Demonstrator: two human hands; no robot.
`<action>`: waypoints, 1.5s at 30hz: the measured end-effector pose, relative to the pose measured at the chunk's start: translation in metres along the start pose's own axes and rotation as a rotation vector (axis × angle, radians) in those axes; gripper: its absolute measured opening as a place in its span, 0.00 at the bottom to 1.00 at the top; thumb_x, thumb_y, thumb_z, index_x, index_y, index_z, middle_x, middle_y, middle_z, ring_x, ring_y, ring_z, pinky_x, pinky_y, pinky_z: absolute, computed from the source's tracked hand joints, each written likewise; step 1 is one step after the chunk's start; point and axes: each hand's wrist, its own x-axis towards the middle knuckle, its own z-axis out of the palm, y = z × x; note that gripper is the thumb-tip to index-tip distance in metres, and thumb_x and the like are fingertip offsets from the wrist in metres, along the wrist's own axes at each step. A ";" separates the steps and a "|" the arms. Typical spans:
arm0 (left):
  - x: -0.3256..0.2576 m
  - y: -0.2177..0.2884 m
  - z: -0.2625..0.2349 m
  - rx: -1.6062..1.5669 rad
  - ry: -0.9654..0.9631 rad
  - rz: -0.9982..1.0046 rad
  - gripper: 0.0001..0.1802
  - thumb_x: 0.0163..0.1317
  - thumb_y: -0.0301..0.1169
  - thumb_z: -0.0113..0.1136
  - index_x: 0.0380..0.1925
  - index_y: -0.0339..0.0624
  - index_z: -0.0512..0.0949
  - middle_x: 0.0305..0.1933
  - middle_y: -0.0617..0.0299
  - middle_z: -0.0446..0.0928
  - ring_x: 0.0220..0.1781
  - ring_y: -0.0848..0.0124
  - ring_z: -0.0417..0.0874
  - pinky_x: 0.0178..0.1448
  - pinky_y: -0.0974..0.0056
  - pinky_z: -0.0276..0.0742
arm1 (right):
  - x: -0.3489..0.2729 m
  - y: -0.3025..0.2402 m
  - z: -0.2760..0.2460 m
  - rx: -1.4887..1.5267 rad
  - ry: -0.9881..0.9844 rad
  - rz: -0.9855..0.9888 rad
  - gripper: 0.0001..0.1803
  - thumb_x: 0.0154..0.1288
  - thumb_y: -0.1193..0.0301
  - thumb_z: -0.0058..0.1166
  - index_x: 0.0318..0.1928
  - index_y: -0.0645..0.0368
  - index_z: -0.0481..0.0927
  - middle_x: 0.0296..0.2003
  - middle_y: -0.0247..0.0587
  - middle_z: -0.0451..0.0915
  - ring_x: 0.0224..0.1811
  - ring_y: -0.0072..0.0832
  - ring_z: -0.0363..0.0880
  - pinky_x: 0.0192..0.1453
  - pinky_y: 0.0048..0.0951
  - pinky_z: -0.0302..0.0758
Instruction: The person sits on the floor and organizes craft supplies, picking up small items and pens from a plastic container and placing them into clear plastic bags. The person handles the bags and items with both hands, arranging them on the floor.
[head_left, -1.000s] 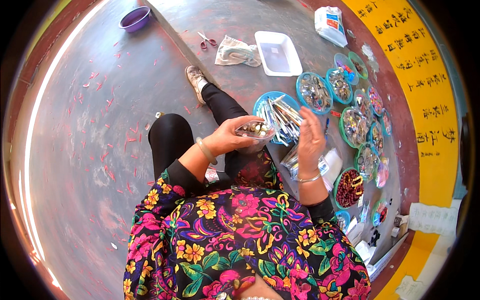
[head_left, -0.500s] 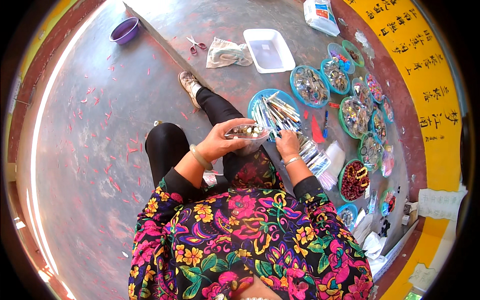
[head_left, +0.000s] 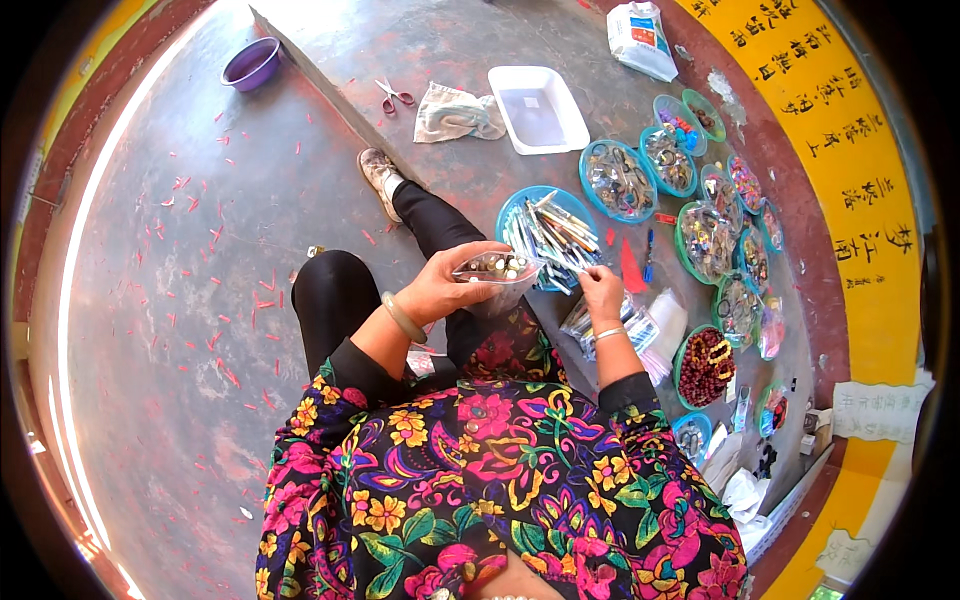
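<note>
I sit on the floor in a flowered top and black trousers. My left hand (head_left: pixel 448 282) holds a small clear plastic bag (head_left: pixel 497 277) with small shiny pieces in it, above my lap. My right hand (head_left: pixel 603 290) reaches down at the near edge of a blue round tray (head_left: pixel 525 201) full of thin silver sticks (head_left: pixel 552 237), fingers curled over packets lying there. Whether it grips anything I cannot tell.
Several round blue and green trays of small parts (head_left: pixel 620 180) curve along my right. A white rectangular tray (head_left: pixel 537 109), a cloth (head_left: pixel 455 112), scissors (head_left: pixel 393 93) and a white bag (head_left: pixel 642 38) lie ahead. A purple bowl (head_left: pixel 252 64) stands far left. Red scraps dot the grey floor.
My right hand has come down from beside the bag to the floor near the blue tray. My left hand keeps the bag in about the same place.
</note>
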 end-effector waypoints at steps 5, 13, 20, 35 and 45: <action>0.001 0.000 0.001 -0.020 -0.002 -0.004 0.29 0.56 0.24 0.63 0.58 0.35 0.67 0.54 0.62 0.74 0.54 0.76 0.73 0.59 0.69 0.68 | 0.009 0.022 -0.025 0.806 -0.009 0.088 0.06 0.60 0.74 0.54 0.37 0.61 0.78 0.32 0.40 0.82 0.34 0.27 0.82 0.36 0.25 0.76; -0.001 -0.006 -0.003 -0.046 0.000 0.000 0.30 0.55 0.25 0.64 0.58 0.35 0.68 0.53 0.62 0.74 0.53 0.76 0.73 0.58 0.70 0.68 | -0.021 -0.069 -0.081 1.237 -0.150 0.152 0.08 0.65 0.73 0.52 0.45 0.56 0.73 0.32 0.43 0.80 0.34 0.31 0.82 0.37 0.26 0.79; -0.001 -0.003 -0.002 -0.063 -0.021 -0.003 0.31 0.52 0.25 0.64 0.58 0.34 0.67 0.53 0.62 0.74 0.52 0.77 0.73 0.55 0.70 0.70 | -0.086 -0.108 -0.079 1.076 -0.663 0.176 0.08 0.64 0.78 0.46 0.42 0.58 0.77 0.37 0.41 0.79 0.37 0.31 0.81 0.40 0.26 0.77; 0.000 -0.008 -0.003 -0.073 -0.019 0.015 0.32 0.50 0.21 0.63 0.58 0.35 0.67 0.55 0.60 0.74 0.56 0.73 0.73 0.61 0.66 0.67 | -0.085 -0.128 -0.103 0.045 -0.261 -0.907 0.18 0.48 0.85 0.57 0.42 0.58 0.79 0.40 0.44 0.77 0.41 0.37 0.79 0.41 0.29 0.76; 0.001 -0.007 -0.003 -0.067 -0.045 -0.023 0.32 0.51 0.19 0.61 0.60 0.36 0.66 0.56 0.61 0.73 0.56 0.74 0.73 0.60 0.68 0.68 | -0.062 -0.183 -0.122 0.785 -0.108 -0.538 0.33 0.63 0.81 0.51 0.65 0.57 0.51 0.41 0.48 0.77 0.42 0.32 0.80 0.45 0.28 0.80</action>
